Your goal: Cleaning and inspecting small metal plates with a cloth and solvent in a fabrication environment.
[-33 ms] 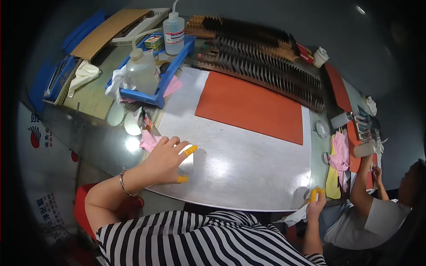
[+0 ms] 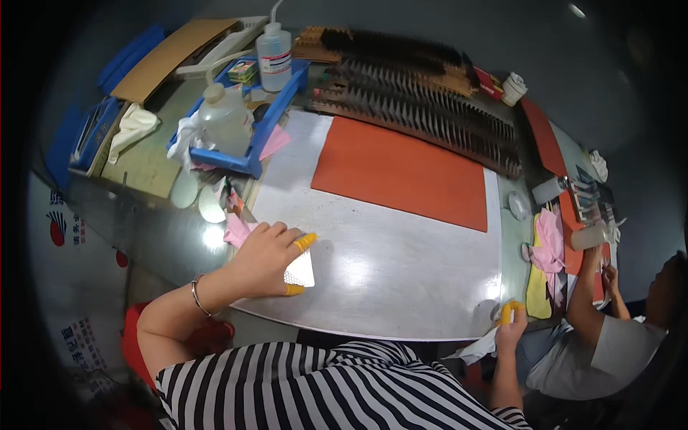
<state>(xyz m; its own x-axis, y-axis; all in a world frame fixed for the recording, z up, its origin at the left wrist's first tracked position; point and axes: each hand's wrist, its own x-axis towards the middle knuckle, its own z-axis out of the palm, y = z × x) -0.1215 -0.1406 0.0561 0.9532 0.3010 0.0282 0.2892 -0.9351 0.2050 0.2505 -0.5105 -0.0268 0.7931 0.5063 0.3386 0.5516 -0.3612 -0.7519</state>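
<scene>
Over the left part of the grey-white worktop (image 2: pixel 401 287), my left hand (image 2: pixel 261 261) grips a thin silvery plate (image 2: pixel 301 271) by its edges. Yellow finger covers are on its thumb and a finger. The plate's face is shiny with a fine dotted pattern, and my palm hides part of it. At the right front edge of the worktop, my right hand (image 2: pixel 511 330) is closed on a white cloth (image 2: pixel 479 349) that hangs down over the edge. It wears yellow finger covers too. An orange-red mat (image 2: pixel 401 175) lies on the worktop beyond both hands.
A blue tray (image 2: pixel 261 147) with squeeze bottles (image 2: pixel 274 61) stands at the back left. Dark slotted racks (image 2: pixel 423 107) holding upright pieces line the back. To the right lie pink (image 2: pixel 548 240) and yellow cloths (image 2: pixel 537 290); a co-worker (image 2: pixel 602 351) sits there, hand at a bottle (image 2: pixel 589 236).
The silvery plate in my left hand has tilted slightly, and more of its bright face shows. My right hand and the white cloth look nearly the same.
</scene>
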